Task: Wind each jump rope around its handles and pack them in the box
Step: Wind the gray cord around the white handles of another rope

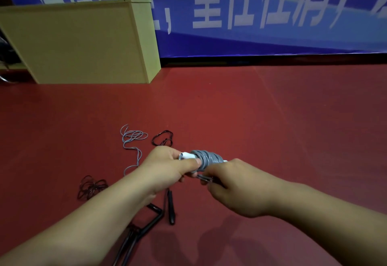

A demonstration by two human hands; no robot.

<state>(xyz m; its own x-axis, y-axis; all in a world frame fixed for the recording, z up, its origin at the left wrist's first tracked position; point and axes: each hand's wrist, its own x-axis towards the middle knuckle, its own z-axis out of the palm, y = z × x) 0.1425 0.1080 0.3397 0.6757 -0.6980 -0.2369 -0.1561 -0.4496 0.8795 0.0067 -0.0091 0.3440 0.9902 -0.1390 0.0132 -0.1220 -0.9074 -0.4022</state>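
Left hand (169, 166): fingers curled round the white handles (187, 156), thumb pressed on the coils.
Right hand (232, 186): clenched on the bundle's other end, pinching a grey strand.
Grey jump rope (206, 158): wound around handles, held above floor (272, 119).
Loose grey rope (133, 138): on floor, beyond left hand.
Black ropes (92, 186): floor, near left forearm.
Box (73, 43): far left of the floor.

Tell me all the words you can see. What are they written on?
"里往往" with a comma after: big white Chinese characters on the blue banner; my best reading, since they are blurred.
The other banner characters, at left and right, are cut off or too blurred to read.
Nothing readable on the wooden box, the grey rope bundle or the red floor.
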